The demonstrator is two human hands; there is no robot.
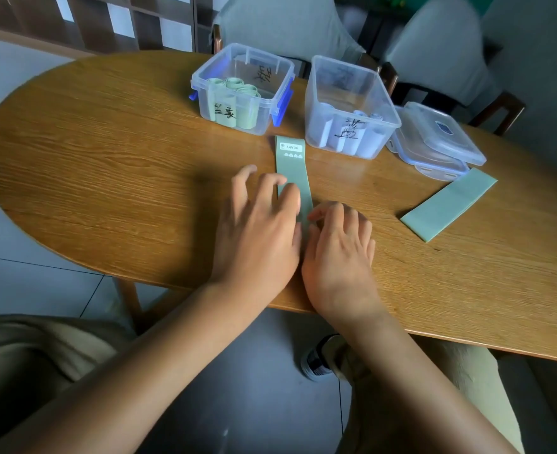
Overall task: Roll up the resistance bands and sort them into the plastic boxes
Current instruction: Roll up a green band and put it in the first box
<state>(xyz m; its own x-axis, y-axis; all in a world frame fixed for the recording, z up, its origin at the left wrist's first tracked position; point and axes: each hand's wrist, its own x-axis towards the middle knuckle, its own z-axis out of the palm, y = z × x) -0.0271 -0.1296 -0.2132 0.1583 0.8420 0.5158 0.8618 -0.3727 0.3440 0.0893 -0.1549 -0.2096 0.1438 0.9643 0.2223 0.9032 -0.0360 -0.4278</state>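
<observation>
Both hands sit at the near end of a green band laid flat on the table, lengthwise away from the person. Left hand: fingers spread and lightly bent, tips pressing on the band's near part and the wood beside it. Right hand: fingers curled in, tips at the band's near edge, prob. pinching or tucking it; can't tell if a first turn is formed, the hands hide that end. The far end w/ the "HEAVY" label lies free, pointing at the gap between the two boxes.

Looks like the start of the roll. To do it well: make the first fold tight and square to the band's long edges, keep both thumbs behind the roll, push fwd w/ even pressure so it doesn't cone out to one side. Rubber will likely want to spring open, so hold tension till it's in a box.

Beyond: left box w/ blue clips holds green rolls already; right box holds pale bluish-white rolls. This one should go left by colour. Stacked lids sit right of the boxes, and a second flat green band waits near them.
</observation>
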